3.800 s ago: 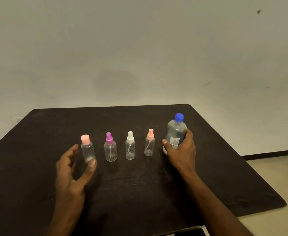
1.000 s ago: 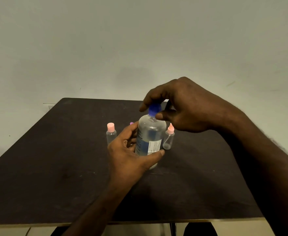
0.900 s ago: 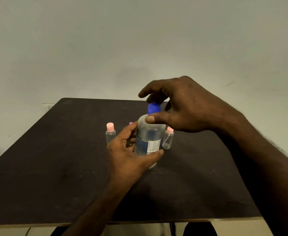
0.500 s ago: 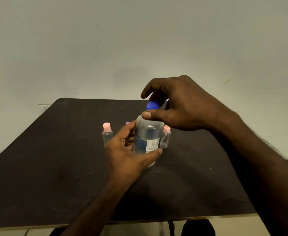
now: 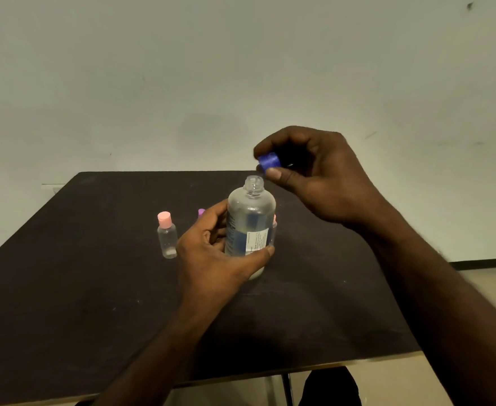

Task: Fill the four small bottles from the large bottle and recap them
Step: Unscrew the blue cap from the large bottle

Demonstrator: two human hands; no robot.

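Note:
The large clear bottle (image 5: 248,224) stands upright near the middle of the dark table (image 5: 65,288), its neck open. My left hand (image 5: 211,253) grips its lower body. My right hand (image 5: 314,171) pinches the blue cap (image 5: 268,161) just above and to the right of the neck. A small bottle with a pink cap (image 5: 166,234) stands to the left. Only the purple cap (image 5: 201,212) of a second small bottle shows behind my left hand. A sliver of an orange-capped bottle (image 5: 274,227) shows behind the large bottle. The fourth small bottle is hidden.
The table's front edge (image 5: 241,379) runs close below my forearms, with pale floor (image 5: 489,288) beyond its right side. A plain wall (image 5: 241,68) stands behind the far edge.
My right hand has lifted the blue cap off the large bottle and moved it up and to the right. My left hand keeps its hold on the bottle.

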